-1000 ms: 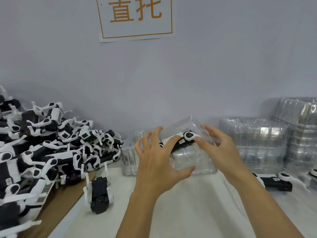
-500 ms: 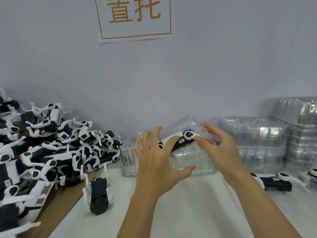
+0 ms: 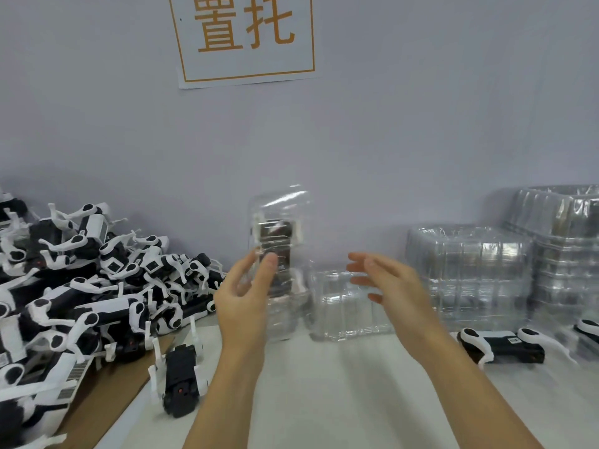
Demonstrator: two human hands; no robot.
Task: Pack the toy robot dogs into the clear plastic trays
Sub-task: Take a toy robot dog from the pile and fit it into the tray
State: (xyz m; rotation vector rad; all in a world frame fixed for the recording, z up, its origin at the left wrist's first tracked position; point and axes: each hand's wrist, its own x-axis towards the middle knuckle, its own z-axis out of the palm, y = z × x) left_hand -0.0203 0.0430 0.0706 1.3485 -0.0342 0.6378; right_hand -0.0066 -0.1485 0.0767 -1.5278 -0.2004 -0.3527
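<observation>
My left hand (image 3: 241, 299) grips a clear plastic tray (image 3: 278, 205) and holds it upright above the table. A black and white toy robot dog (image 3: 275, 236) sits inside that tray. My right hand (image 3: 387, 286) hovers to the right of the tray with fingers spread, touching nothing, and is blurred. Behind it an empty clear tray (image 3: 343, 315) lies on the table. A big pile of robot dogs (image 3: 81, 286) covers the left side. One dog (image 3: 181, 379) lies alone in front of the pile, another dog (image 3: 505, 346) lies at the right.
Stacks of clear trays (image 3: 470, 273) stand at the back right, with a taller stack (image 3: 567, 251) beside them. A brown board (image 3: 107, 396) lies under the dog pile. A paper sign (image 3: 246, 37) hangs on the grey wall. The white tabletop (image 3: 324, 400) stretches in front of me.
The tray with the dog has swung from a tilt to upright and risen, now in my left hand alone. My right hand has let go and moved away to the right.
</observation>
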